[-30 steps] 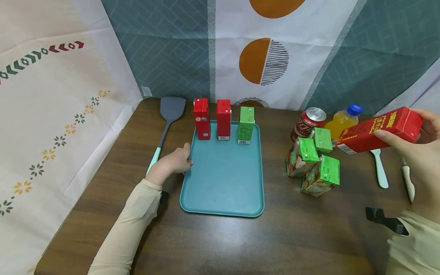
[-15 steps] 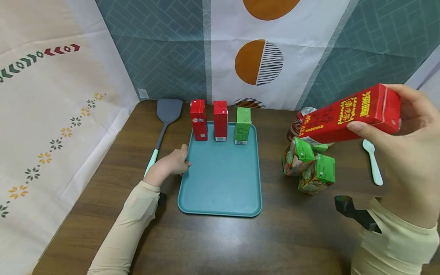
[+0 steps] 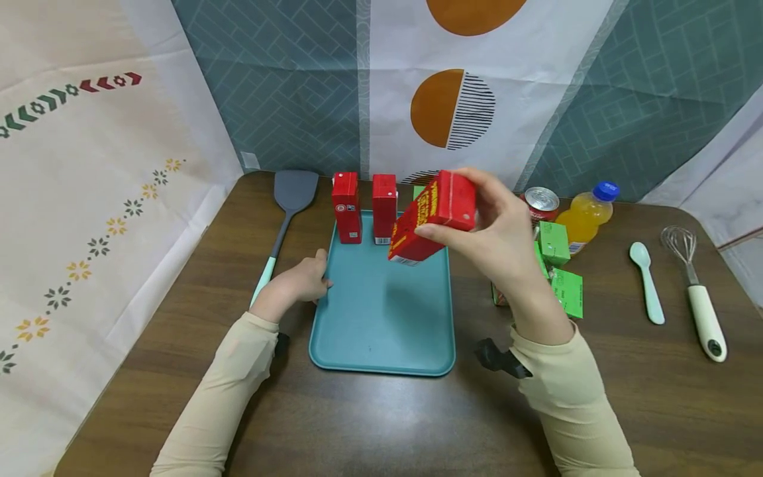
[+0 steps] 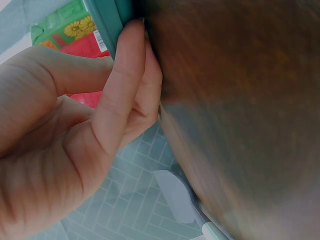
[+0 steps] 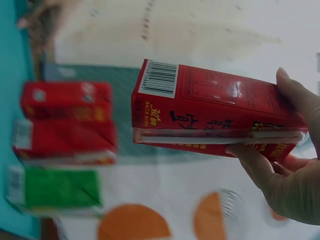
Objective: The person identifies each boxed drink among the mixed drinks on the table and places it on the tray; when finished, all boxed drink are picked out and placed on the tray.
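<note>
My right hand (image 3: pixel 497 228) grips a red drink carton (image 3: pixel 432 215) by its top end, tilted, above the tray. A straw in its clear sleeve runs along the carton (image 5: pixel 215 110) in the right wrist view. My left hand (image 3: pixel 305 277) pinches the left rim of the teal tray (image 3: pixel 381 344), thumb above and fingers under the edge in the left wrist view. Two red cartons (image 3: pixel 347 209) stand upright along the tray's far end. Beside them is a green carton (image 5: pixel 60 187), mostly hidden behind the held one in the head view.
Green cartons (image 3: pixel 554 244) cluster right of the tray, partly behind my right arm. Behind them stand a red soda can (image 3: pixel 541 202) and an orange drink bottle (image 3: pixel 587 215). A spoon (image 3: pixel 648 281) and a whisk (image 3: pixel 703 305) lie farther right; a spatula (image 3: pixel 292 199) lies left.
My right hand has carried the red carton leftward from the table's right side to over the tray. The left hand has stayed at the tray's rim.
</note>
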A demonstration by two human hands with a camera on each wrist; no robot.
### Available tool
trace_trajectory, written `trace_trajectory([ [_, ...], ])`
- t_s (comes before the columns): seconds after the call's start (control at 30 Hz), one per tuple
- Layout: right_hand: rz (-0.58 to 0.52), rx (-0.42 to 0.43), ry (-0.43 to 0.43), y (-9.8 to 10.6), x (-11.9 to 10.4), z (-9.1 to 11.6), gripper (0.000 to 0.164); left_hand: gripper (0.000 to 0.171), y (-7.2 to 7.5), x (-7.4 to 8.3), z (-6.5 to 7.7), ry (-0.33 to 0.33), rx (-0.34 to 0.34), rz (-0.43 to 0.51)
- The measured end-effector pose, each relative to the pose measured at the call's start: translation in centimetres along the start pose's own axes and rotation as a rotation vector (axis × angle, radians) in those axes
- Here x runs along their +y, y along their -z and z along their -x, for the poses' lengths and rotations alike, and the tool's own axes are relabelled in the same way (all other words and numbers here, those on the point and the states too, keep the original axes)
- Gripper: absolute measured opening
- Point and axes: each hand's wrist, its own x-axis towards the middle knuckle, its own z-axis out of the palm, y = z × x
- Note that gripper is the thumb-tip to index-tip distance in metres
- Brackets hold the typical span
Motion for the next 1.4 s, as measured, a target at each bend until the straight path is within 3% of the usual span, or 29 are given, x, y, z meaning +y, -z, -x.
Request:
trace_trajectory([
  [0.33, 0.129, -0.113, -0.069, -5.8, 3.8, -1.5, 0.066, 0.057, 0.0, -0.1, -0.2, 0.003, 0.006, -0.012],
  [0.53, 0.184, -0.191, -0.114, -8.9, 5.3, -1.7, 0.069, 0.047, 0.3, 0.1, -0.1, -0.011, 0.019, 0.022],
  [0.7, 0.210, -0.241, -0.126, -10.7, 6.4, -2.3, 0.070, 0.054, 0.5, 0.1, 0.0, 0.002, -0.001, 0.024],
  [0.97, 0.295, -0.302, -0.110, -12.2, 7.7, -2.9, 0.070, 0.045, 0.5, 0.4, -0.1, 0.008, -0.025, 0.028],
  [1.23, 0.311, -0.304, -0.124, -12.6, 8.1, -3.2, 0.071, 0.047, 0.6, 0.5, -0.2, 0.028, -0.044, 0.012],
  [1.4, 0.335, -0.393, -0.131, -12.4, 8.0, -3.2, 0.079, 0.047, 0.4, 0.4, -0.1, 0.027, -0.025, -0.002],
])
